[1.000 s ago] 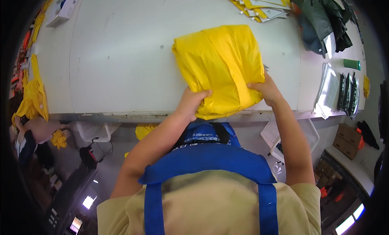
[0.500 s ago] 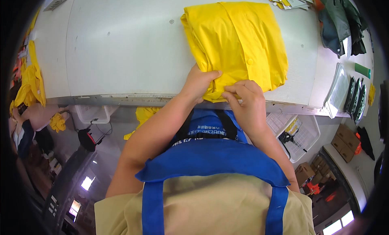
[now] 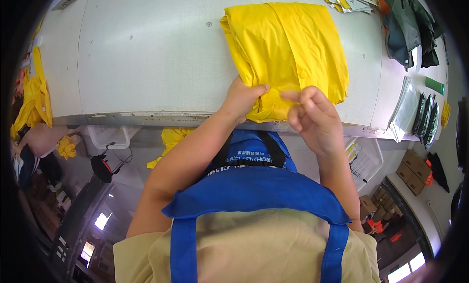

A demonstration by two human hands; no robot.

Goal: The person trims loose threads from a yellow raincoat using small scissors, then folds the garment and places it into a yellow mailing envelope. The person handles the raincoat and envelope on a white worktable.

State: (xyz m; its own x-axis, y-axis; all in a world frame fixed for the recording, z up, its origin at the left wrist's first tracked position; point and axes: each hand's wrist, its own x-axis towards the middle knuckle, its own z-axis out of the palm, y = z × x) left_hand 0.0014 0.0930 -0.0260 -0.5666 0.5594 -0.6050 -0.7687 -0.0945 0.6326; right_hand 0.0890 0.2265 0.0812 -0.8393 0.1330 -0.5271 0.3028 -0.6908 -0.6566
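Note:
A folded yellow raincoat [image 3: 273, 43] lies on the white tabletop in front of me, its buttoned front strip facing up and its near corner at the table's edge. My left hand [image 3: 244, 98] grips that near left corner, thumb on top and the other fingers hidden beneath the cloth. Just right of it, my right hand [image 3: 315, 114] is raised over the near edge of the raincoat. Its index finger points left and is smeared by motion, the fingers are apart, and nothing shows between them.
Yellow-and-white packets [image 3: 349, 0] lie at the far right, beside dark green garments [image 3: 405, 29]. Clear plastic bags [image 3: 400, 109] and dark packages [image 3: 426, 119] sit on the right end. White baskets [image 3: 110, 136] stand below the table edge. More yellow garments [image 3: 36, 100] hang at the left.
My right hand has let go of the raincoat's near edge and moved right and up from it, fingers spreading. My left hand keeps its grip on the corner.

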